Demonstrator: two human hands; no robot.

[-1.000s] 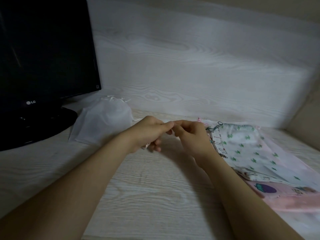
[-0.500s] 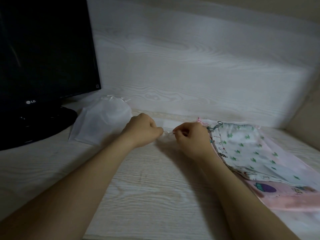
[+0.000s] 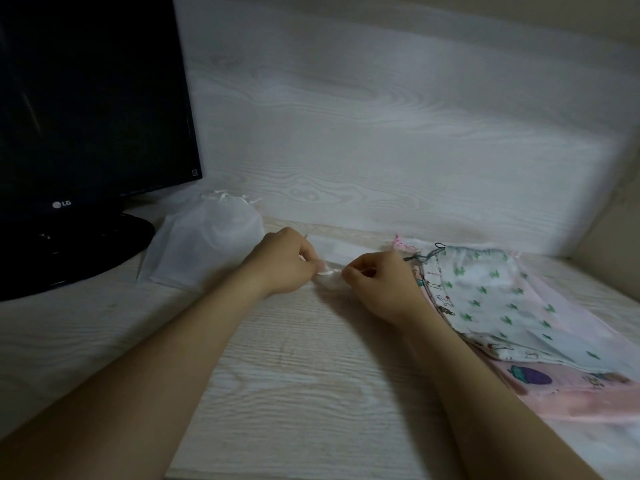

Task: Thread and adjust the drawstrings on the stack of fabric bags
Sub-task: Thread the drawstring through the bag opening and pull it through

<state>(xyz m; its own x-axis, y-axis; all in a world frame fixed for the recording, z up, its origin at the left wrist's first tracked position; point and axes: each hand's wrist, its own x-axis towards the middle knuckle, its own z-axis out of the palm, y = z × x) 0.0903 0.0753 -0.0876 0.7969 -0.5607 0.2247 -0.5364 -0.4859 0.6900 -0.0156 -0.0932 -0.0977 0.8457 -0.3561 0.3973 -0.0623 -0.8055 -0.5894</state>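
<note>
1 woodgrain desk (image 3: 294, 375), matching wall (image 3: 381, 116) (bags (image 3: 485, 299) right).

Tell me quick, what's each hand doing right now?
Left hand: pinches the gathered top of the sheer white bag.
Right hand: pinches the same bag's top.

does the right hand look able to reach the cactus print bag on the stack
Likely yes: the right hand sits just beside the cactus print bag with nothing between them, but its fingers pinch the sheer white bag, so it would need to let go first.
</note>
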